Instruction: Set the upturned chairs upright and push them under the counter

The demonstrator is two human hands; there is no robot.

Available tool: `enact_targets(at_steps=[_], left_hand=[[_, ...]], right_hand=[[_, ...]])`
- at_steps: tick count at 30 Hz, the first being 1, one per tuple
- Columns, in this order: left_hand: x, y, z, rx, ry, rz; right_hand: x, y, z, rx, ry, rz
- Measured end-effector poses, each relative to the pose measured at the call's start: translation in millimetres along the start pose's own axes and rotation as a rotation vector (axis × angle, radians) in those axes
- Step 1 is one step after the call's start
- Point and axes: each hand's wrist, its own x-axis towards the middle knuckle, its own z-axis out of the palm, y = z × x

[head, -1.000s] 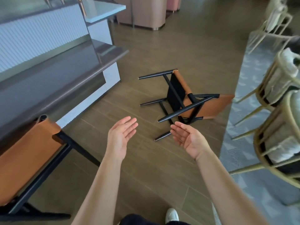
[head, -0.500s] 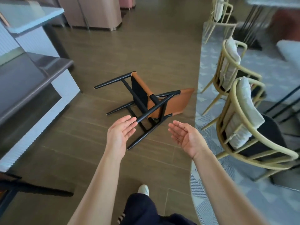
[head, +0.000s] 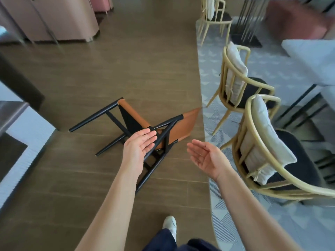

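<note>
An overturned chair (head: 134, 115) with a black frame and tan leather seat and back lies on its side on the wood floor, legs pointing left and toward me. My left hand (head: 139, 145) is stretched out with straight fingers, palm turned right, over the chair's near legs; whether it touches them I cannot tell. My right hand (head: 204, 156) is held out palm up, fingers relaxed, to the right of the chair and apart from it. The counter (head: 10, 109) shows at the left edge.
Beige-framed armchairs with cushions (head: 272, 142) stand on a patterned grey rug (head: 213, 98) at the right, one close to my right arm. A pink cabinet (head: 63, 19) stands at the back left. My white shoe (head: 169, 225) is on the floor below.
The view has swung right and closer to the fallen chair; the counter and the upright chair beside it have slid out at the left. Both hands have come nearer the chair's legs.
</note>
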Motion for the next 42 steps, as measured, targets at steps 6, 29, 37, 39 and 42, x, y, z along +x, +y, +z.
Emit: enact_targets(at_steps=[6, 29, 37, 39, 42], left_hand=[[69, 8, 49, 0.049, -0.051, -0.043], [276, -25, 222, 0.081, 0.088, -0.127], [369, -38, 244, 0.16, 0.031, -0.164], [398, -40, 247, 0.191, 0.016, -0.186], [436, -41, 252, 0.24, 0.008, -0.215]], right_hand=[[50, -41, -9, 0.084, 0.038, 0.012], [272, -227, -52, 0.028, 0.042, 0.183], [361, -252, -47, 0.088, 0.151, 0.182], [387, -257, -42, 0.092, 0.176, 0.19], [421, -262, -34, 0.09, 0.211, 0.2]])
